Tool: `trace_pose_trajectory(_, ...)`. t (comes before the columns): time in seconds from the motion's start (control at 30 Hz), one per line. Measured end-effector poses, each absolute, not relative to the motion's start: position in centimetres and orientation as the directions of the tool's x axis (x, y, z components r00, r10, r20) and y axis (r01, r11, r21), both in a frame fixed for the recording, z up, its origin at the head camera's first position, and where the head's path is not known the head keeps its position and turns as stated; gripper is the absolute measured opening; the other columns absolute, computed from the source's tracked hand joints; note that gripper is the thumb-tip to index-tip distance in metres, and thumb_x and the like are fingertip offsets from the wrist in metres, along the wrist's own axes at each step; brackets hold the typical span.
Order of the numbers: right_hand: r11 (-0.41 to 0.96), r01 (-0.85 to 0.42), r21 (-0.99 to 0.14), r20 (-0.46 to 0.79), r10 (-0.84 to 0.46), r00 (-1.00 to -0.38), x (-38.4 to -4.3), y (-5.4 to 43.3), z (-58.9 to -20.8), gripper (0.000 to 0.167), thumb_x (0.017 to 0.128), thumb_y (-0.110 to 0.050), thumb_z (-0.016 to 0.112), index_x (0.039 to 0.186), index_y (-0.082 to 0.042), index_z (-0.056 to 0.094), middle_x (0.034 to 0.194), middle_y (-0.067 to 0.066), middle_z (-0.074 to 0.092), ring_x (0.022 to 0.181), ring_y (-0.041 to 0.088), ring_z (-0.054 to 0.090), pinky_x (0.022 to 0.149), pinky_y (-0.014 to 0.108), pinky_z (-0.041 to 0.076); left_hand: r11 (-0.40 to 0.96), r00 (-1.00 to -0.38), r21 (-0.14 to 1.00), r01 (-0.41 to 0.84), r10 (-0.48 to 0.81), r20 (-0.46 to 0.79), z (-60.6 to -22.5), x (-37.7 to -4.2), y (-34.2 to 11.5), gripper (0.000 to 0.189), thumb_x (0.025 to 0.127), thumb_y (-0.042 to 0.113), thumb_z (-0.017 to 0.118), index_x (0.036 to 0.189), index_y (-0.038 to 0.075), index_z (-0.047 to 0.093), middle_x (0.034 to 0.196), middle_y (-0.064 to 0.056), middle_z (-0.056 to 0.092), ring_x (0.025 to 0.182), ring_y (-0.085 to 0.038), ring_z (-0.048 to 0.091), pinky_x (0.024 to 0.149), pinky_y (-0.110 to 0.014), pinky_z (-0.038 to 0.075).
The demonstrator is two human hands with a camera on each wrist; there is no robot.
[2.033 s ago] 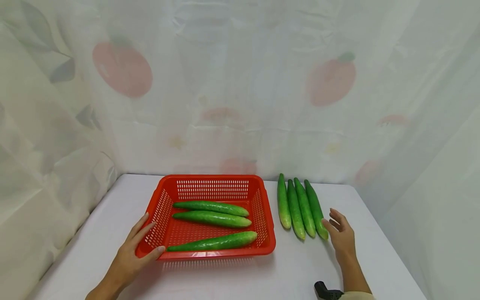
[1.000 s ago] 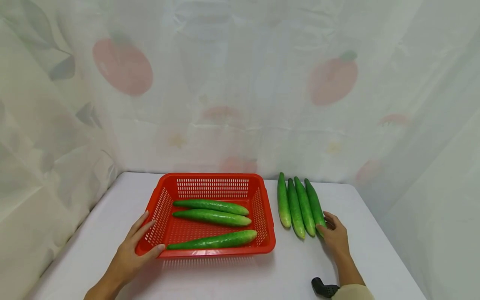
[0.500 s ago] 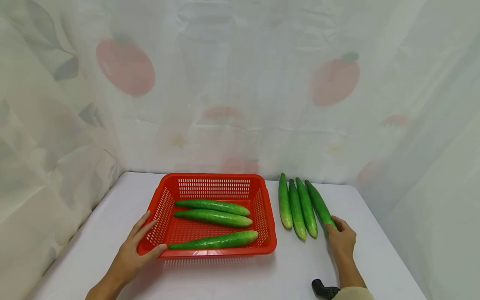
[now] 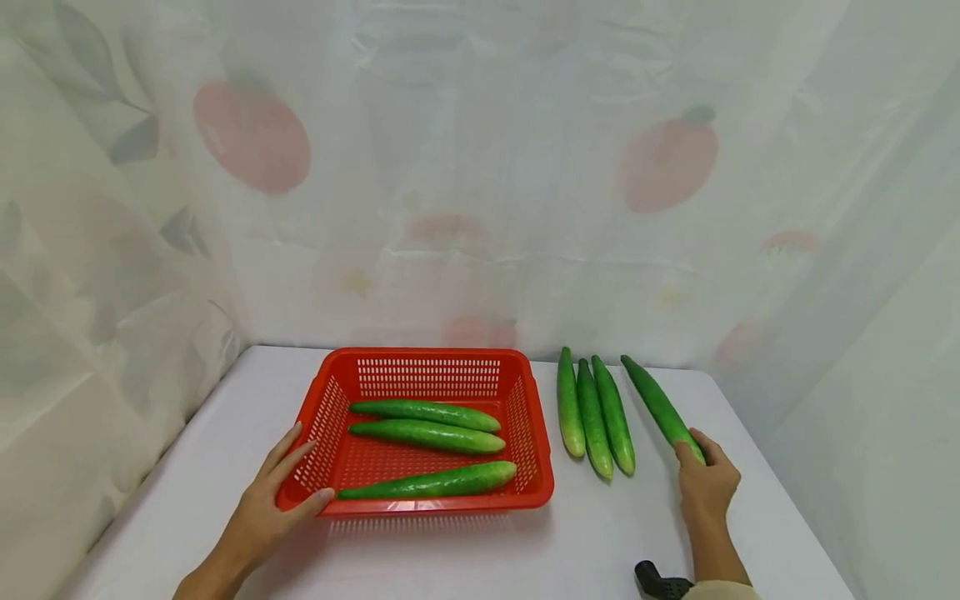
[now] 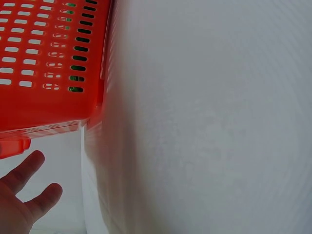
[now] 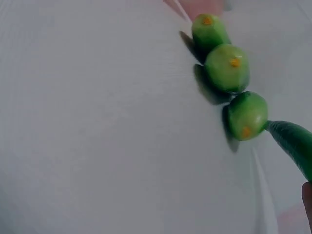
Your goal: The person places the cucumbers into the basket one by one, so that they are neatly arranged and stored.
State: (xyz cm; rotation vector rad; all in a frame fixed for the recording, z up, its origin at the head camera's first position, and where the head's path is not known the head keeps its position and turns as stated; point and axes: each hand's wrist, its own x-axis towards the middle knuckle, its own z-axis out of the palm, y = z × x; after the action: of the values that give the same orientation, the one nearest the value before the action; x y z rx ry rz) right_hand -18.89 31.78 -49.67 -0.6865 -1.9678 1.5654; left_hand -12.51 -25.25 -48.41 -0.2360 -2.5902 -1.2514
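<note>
My right hand [image 4: 708, 482] grips the near end of a cucumber [image 4: 660, 406] at the right of the table; its dark tip points away from me. In the right wrist view this cucumber [image 6: 295, 145] enters from the right edge, with a bit of finger [image 6: 307, 200] at it. Three more cucumbers [image 4: 591, 417] lie side by side to its left. At the red plastic basket [image 4: 427, 356], my left hand [image 4: 258, 515] rests with spread fingers on the left side and the thumb at the front rim. Three cucumbers [image 4: 427, 437] lie crosswise inside.
A white cloth covers the table [image 4: 420, 562]. Pale curtains [image 4: 480, 208] with faded fruit prints enclose the back and sides. A black device [image 4: 660, 582] is worn at my right wrist.
My right hand has closed on the rightmost cucumber and drawn it rightward, apart from the other three. The left hand and the basket have stayed where they were.
</note>
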Motion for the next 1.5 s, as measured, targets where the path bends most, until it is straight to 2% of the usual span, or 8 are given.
trace_pose_trajectory(0.17,0.153,0.019,-0.988,0.092,0.685,-0.723,-18.1,32.1,-48.1,0.039,0.091,-0.013,0.065,0.128,-0.002,0.062,0.118,0.009,0.056,0.099,0.018,0.047,0.069,0.011,0.041,0.627,-0.957,0.740,0.245,0.034,0.288,-48.6,-12.5,-25.2,0.068,0.083,0.027,0.078,0.140,0.006,0.048,0.157,0.005,0.021,0.134,-0.007,0.023,0.089,-0.062,0.033)
trace_pose_trajectory(0.5,0.158,-0.012,-0.987,0.111,0.641,-0.759,-16.8,32.0,-44.9,0.038,0.092,-0.016,0.065,0.129,-0.008,0.063,0.126,0.009,0.051,0.106,0.020,0.045,0.072,0.010,0.041,0.645,-0.961,0.729,0.230,0.031,0.275,-48.3,-12.6,-25.2,0.068,0.084,0.027,0.077,0.141,0.007,0.048,0.157,0.006,0.019,0.134,-0.014,0.025,0.089,-0.060,0.035)
trace_pose_trajectory(0.63,0.104,-0.073,-0.992,0.122,0.617,-0.778,-16.5,32.1,-44.0,0.037,0.091,-0.009,0.065,0.128,-0.003,0.062,0.125,0.009,0.051,0.107,0.021,0.046,0.073,0.010,0.044,0.649,-0.964,0.728,0.220,0.029,0.266,-48.3,-12.5,-25.2,0.068,0.084,0.028,0.077,0.142,0.008,0.047,0.157,0.008,0.019,0.133,-0.011,0.025,0.089,-0.055,0.036)
trace_pose_trajectory(0.9,0.025,-0.162,-0.986,0.150,0.539,-0.829,-16.0,31.4,-42.0,0.036,0.091,-0.004,0.067,0.126,0.002,0.062,0.124,0.011,0.049,0.107,0.021,0.048,0.076,0.016,0.048,0.627,-0.957,0.741,0.242,0.030,0.288,-48.4,-12.5,-25.3,0.068,0.083,0.026,0.078,0.141,0.007,0.048,0.157,0.007,0.020,0.134,-0.004,0.022,0.090,-0.059,0.032)
trace_pose_trajectory(1.13,-0.187,-0.309,-0.932,0.211,0.413,-0.886,-15.7,30.4,-40.6,0.034,0.091,0.006,0.062,0.123,0.015,0.057,0.120,0.015,0.050,0.106,0.023,0.053,0.081,0.030,0.050,0.630,-0.954,0.734,0.255,0.040,0.298,-48.4,-12.7,-25.1,0.068,0.082,0.026,0.078,0.140,0.008,0.049,0.157,0.004,0.021,0.133,-0.006,0.024,0.089,-0.059,0.034)
trace_pose_trajectory(1.23,-0.217,-0.350,-0.911,0.262,0.351,-0.899,-15.8,29.8,-40.3,0.033,0.091,0.010,0.059,0.122,0.020,0.053,0.117,0.016,0.051,0.104,0.024,0.055,0.081,0.031,0.050,0.638,-0.953,0.727,0.254,0.038,0.299,-48.4,-12.8,-25.2,0.067,0.082,0.027,0.078,0.140,0.008,0.049,0.156,0.004,0.022,0.132,-0.005,0.025,0.089,-0.060,0.034)
trace_pose_trajectory(1.37,-0.236,-0.366,-0.900,0.301,0.273,-0.914,-16.0,28.8,-40.0,0.030,0.092,0.010,0.057,0.120,0.021,0.053,0.116,0.017,0.052,0.100,0.023,0.058,0.081,0.032,0.051,0.637,-0.957,0.732,0.242,0.033,0.288,-48.4,-12.6,-25.2,0.068,0.082,0.027,0.078,0.140,0.008,0.049,0.156,0.005,0.021,0.133,-0.007,0.024,0.089,-0.061,0.033)
trace_pose_trajectory(1.5,-0.197,-0.343,-0.918,0.301,0.216,-0.929,-16.5,27.7,-39.8,0.031,0.093,0.006,0.058,0.120,0.021,0.053,0.117,0.018,0.053,0.098,0.022,0.060,0.082,0.032,0.050,0.635,-0.958,0.735,0.239,0.029,0.286,-48.3,-12.6,-25.3,0.068,0.083,0.027,0.078,0.141,0.007,0.048,0.156,0.005,0.021,0.134,-0.010,0.024,0.089,-0.062,0.033)
